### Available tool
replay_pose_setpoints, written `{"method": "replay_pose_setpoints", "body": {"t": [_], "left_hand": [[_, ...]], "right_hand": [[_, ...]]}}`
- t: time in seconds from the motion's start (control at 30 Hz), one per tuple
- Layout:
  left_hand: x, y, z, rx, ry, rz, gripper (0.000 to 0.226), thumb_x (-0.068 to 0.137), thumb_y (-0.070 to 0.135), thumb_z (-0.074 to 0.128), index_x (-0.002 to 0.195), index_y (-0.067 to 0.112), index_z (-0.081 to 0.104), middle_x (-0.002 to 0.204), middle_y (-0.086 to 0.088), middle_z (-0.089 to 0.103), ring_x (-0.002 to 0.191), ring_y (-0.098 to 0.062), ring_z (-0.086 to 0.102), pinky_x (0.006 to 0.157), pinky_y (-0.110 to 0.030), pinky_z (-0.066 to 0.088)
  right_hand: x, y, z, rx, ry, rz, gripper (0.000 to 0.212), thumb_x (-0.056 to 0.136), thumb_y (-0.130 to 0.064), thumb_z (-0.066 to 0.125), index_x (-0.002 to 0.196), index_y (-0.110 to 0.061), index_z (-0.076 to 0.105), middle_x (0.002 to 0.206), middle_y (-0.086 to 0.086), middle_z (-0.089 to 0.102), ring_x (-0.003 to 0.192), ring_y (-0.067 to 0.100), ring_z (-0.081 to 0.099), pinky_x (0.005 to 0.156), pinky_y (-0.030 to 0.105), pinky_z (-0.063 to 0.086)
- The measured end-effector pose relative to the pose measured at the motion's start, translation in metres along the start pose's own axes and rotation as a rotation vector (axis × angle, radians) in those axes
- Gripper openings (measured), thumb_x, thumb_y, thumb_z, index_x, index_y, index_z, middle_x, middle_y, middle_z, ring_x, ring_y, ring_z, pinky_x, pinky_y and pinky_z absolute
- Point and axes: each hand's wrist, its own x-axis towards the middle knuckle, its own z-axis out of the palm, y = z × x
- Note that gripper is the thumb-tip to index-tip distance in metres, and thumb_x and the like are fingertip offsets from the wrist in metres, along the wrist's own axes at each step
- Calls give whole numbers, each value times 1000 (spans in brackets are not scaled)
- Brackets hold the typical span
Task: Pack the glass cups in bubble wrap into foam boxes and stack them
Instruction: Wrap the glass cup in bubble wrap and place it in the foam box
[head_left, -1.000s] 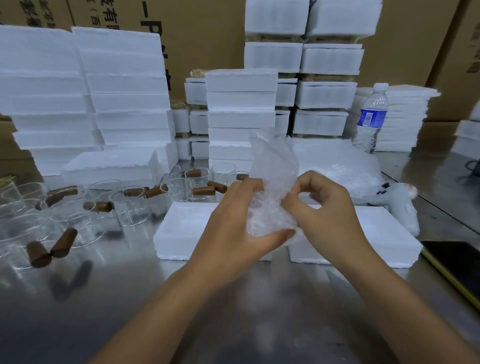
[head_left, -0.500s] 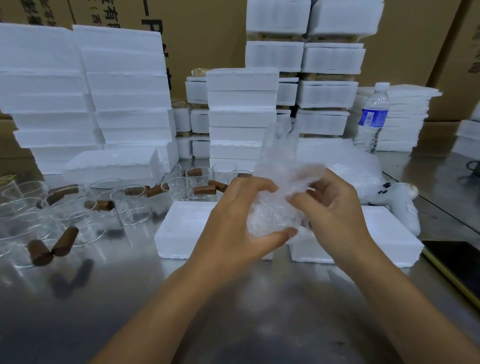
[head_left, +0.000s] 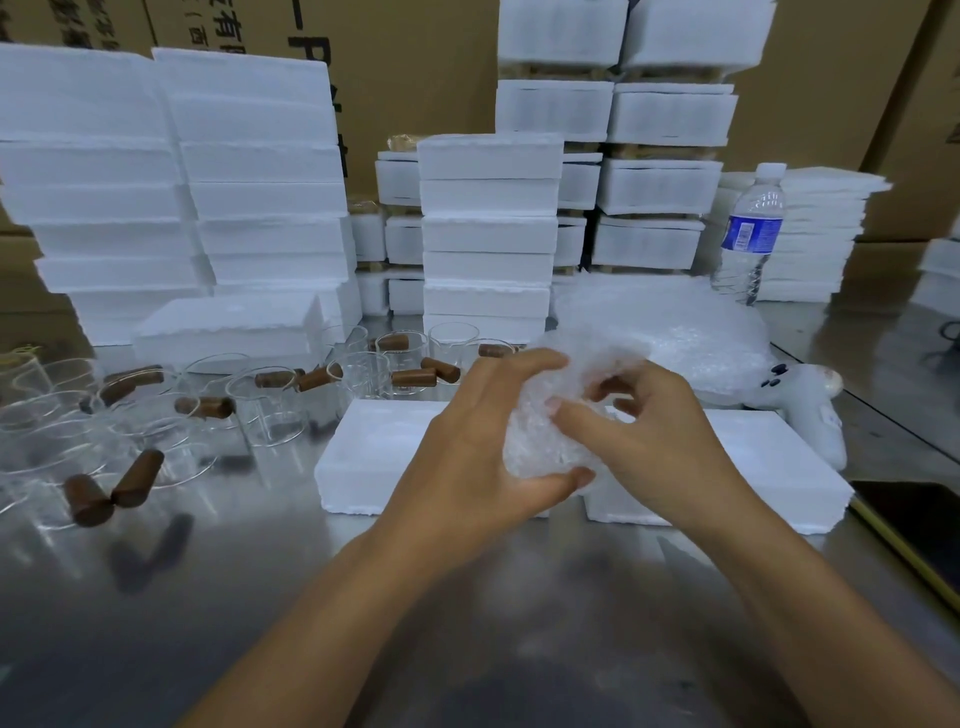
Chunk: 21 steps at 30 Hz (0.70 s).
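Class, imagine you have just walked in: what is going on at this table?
A person is bundling bubble wrap at a steel table. The left hand cups the bubble-wrap bundle from below; the right hand pinches it near the top. What is inside cannot be seen. Two foam boxes lie just behind the hands, unwrapped glass cups stand to the left, and foam stacks rise behind.

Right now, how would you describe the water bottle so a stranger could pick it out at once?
Start at the tall foam stacks at the back right of the table. Just right of them, in front of a lower pile of thin foam sheets, stands the bottle. It is the only thing there with a blue label and white cap, amid plain white foam.
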Motion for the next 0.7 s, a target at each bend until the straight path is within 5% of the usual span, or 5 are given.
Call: {"method": "replay_pose_setpoints", "body": {"t": [0.17,0.3,0.47,0.57,0.7], "left_hand": [[1,-1,1,61,0,20,54,65,49,74,109,48,42,112,13,49,103,8,46,81,-3,35],[1,0,-1,25,51,-27,49,63,46,77,95,49,41,103,17,50,96,5,48,75,-2,36],[3,-1,-3,-162,115,-175,67,54,49,80,98,57,30,98,23,52,87,1,58,62,-7,43],[2,-2,-2,-107,57,-156,82,56,39,86,104,61,24,107,25,48,95,6,54,70,-8,45],[0,3,-2,-45,7,-112,88,59,36,87,109,63,20,115,24,44,105,9,46,80,-10,44]], "right_hand": [[-2,2,-3,30,47,-102,47,68,-14,77,96,-38,49,94,-27,56,92,-3,56,75,7,44],[-6,-6,1,-21,13,-202,34,73,-13,64,94,-38,55,96,-22,59,97,-2,55,76,6,43],[-10,-13,4,-113,-31,-309,15,83,-23,54,86,-34,63,91,-16,62,98,3,54,84,13,40],[-7,-11,2,-179,-128,-277,26,95,-23,46,79,-38,60,86,-15,60,94,0,49,81,12,35],[-4,-10,-1,-128,-156,-149,22,81,-20,66,68,-38,65,74,-15,59,85,0,55,81,14,38]]}}
